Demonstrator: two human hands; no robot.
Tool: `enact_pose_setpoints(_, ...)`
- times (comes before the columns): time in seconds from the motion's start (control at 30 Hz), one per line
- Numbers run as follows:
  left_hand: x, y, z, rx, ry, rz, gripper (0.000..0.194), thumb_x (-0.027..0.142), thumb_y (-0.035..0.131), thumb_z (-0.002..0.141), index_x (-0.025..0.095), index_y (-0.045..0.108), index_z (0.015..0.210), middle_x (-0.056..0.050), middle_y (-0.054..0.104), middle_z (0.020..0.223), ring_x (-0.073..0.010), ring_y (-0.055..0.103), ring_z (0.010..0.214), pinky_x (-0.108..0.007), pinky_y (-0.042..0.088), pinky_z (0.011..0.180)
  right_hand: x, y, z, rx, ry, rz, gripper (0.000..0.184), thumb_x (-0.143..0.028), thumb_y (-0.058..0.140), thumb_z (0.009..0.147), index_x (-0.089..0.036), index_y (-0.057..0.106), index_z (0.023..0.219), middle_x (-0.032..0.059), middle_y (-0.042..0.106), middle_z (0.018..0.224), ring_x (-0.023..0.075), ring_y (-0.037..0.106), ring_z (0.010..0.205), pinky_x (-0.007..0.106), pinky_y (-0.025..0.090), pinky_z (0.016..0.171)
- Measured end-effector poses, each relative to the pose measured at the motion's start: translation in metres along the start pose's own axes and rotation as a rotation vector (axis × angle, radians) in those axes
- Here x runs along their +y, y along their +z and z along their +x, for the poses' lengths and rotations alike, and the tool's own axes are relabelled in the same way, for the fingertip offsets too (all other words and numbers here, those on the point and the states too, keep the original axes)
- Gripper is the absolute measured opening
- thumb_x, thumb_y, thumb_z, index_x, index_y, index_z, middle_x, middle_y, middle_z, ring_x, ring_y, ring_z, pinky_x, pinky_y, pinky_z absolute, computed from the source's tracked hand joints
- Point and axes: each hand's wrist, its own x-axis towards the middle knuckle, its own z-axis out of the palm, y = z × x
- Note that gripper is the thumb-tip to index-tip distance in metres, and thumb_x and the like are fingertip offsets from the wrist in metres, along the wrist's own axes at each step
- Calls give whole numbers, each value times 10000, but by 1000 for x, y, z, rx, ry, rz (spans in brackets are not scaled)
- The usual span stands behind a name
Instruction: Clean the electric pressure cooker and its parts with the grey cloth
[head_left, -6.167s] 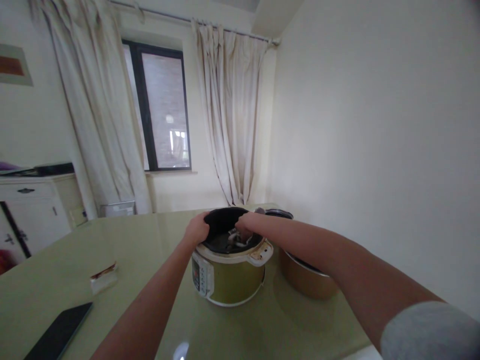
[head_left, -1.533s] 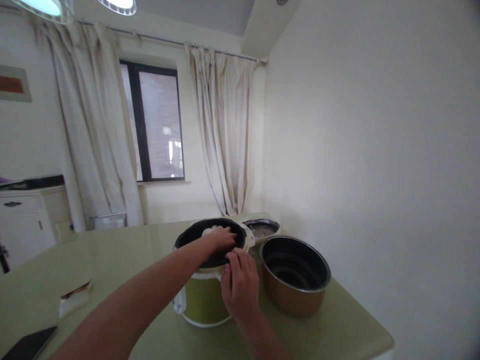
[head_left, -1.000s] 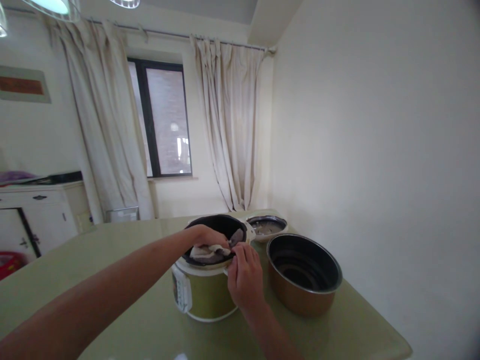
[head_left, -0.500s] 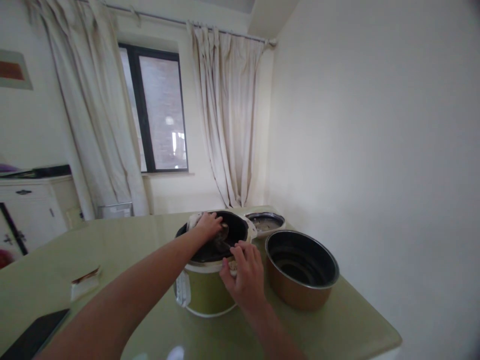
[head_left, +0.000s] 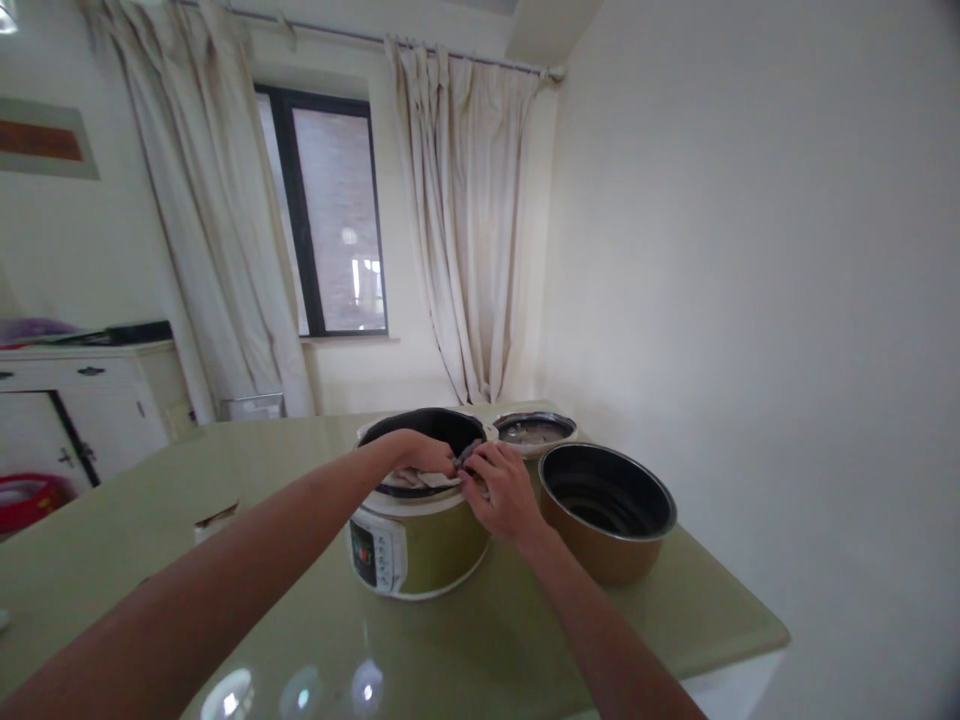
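Green cooker [head_left: 442, 553] open on counter [head_left: 712, 595]; pot [head_left: 609, 568] already out, beside it. Left fingers [head_left: 444, 461] clenched on cloth [head_left: 441, 481] at the near inner rim; right fingers [head_left: 491, 458] pinch its grey end. Cloth work judged unfinished; amount left: cannot tell.

cloth [head_left: 436, 481]: partly hidden | packet [head_left: 216, 521]: partly hidden | lamp [head_left: 7, 19]: cut off
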Motion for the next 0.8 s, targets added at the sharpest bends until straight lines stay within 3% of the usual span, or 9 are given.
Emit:
enact_pose_setpoints(0.17,21,7,8,191,29,2,473,400,675,837,158,592,1236,-141,763,1174,-276,729,1039,-353,571,887,3,4,-1,59,22,116,76,-243,609,998,-221,640,932,52,647,1002,252,549,1013,431,406,931)
enact_pose_setpoints(0.3,33,0,25,425,-8,17,544,435,513,981,153,410,1435,-217,636,1387,-356,664,1262,-462,525,1024,0,8,-8,107,49,149,70,-242,574,1012,-230,629,971,55,639,1008,250,537,993,423,411,922)
enact_pose_setpoints(0.43,27,-8,34,550,40,209,562,378,500,1012,258,369,1546,-199,536,1468,-385,685,1216,-527,547,988,-3,9,-12,137,68,122,32,-224,588,982,-230,617,994,56,635,1004,250,533,987,411,414,910)
enact_pose_setpoints(0.57,-5,-9,25,417,85,501,638,200,604,944,356,483,1551,-196,442,1579,-417,617,1311,-558,536,1016,-7,10,-10,169,86,55,51,-186,565,959,-226,591,943,52,623,950,246,530,953,397,409,880)
enact_pose_setpoints(0.67,-27,-5,12,226,15,495,505,210,677,892,324,684,1384,-184,448,1621,-463,499,1427,-625,452,1104,-8,8,-5,147,84,-36,92,-169,550,949,-229,556,878,52,609,899,246,526,909,388,398,830)
enact_pose_setpoints(0.73,-32,-3,6,130,-50,419,425,282,766,818,247,768,1241,-218,600,1486,-462,565,1352,-612,475,1077,-9,5,-3,104,58,-99,97,-162,554,938,-229,558,869,56,608,891,249,527,900,387,398,816)
enact_pose_setpoints(0.8,-30,-2,2,46,-75,330,388,357,833,728,189,811,1077,-216,761,1178,-410,695,1131,-530,558,965,-9,2,0,59,26,-134,85,-153,564,927,-227,581,888,63,625,910,254,533,911,389,407,826)
